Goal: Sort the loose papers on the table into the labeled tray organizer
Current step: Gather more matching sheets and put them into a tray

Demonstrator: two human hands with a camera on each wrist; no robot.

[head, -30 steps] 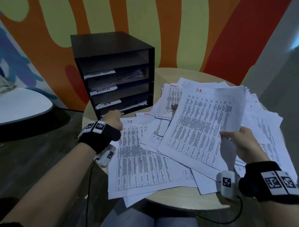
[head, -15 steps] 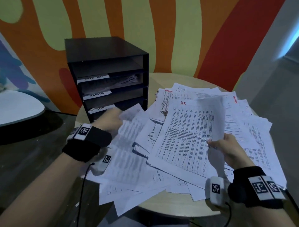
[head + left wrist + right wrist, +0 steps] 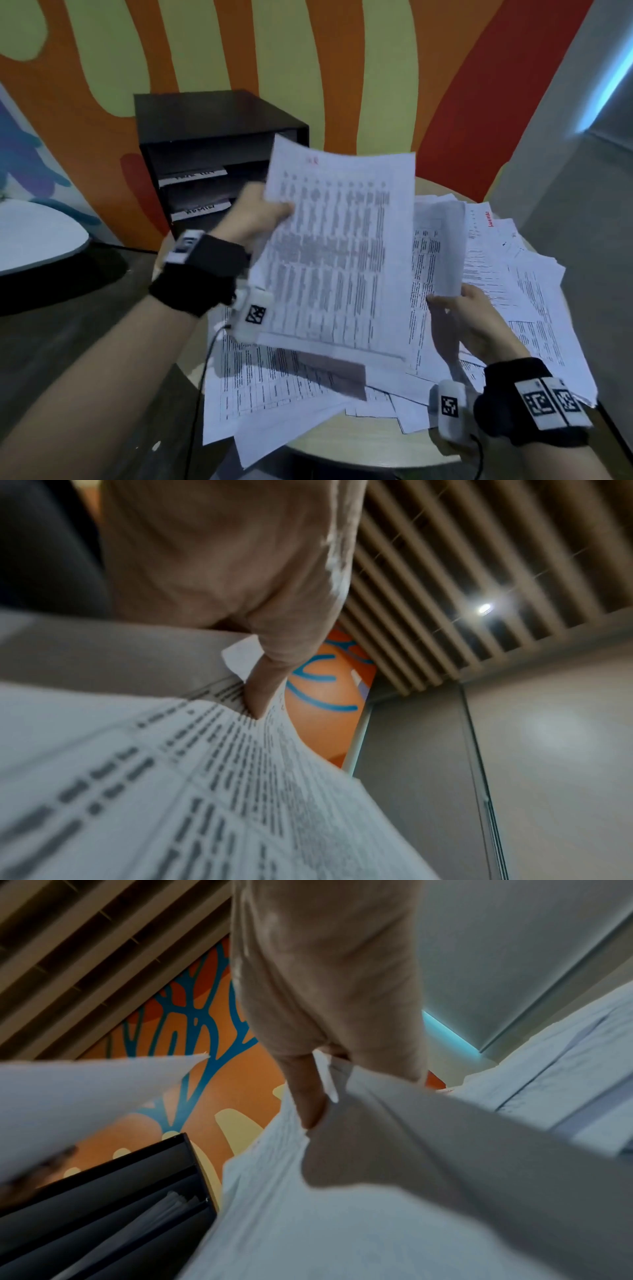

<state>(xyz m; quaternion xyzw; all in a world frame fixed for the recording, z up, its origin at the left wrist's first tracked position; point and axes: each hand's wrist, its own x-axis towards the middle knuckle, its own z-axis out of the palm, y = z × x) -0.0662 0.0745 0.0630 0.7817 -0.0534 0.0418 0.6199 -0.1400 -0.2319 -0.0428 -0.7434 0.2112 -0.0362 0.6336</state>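
A: Sorting's barely begun, I'd judge. The left hand (image 3: 255,214) pinches a printed sheet (image 3: 339,246) by its far-left corner, lifted in front of the black tray organizer (image 3: 205,137) at the far left of the tabletop (image 3: 359,442).

B: And the right hand (image 3: 474,325)?

A: It grips another sheet (image 3: 436,246) by its near edge. A few papers seem to lie in the trays, but the big pile of papers (image 3: 513,308) is spread over the tabletop, unsorted.
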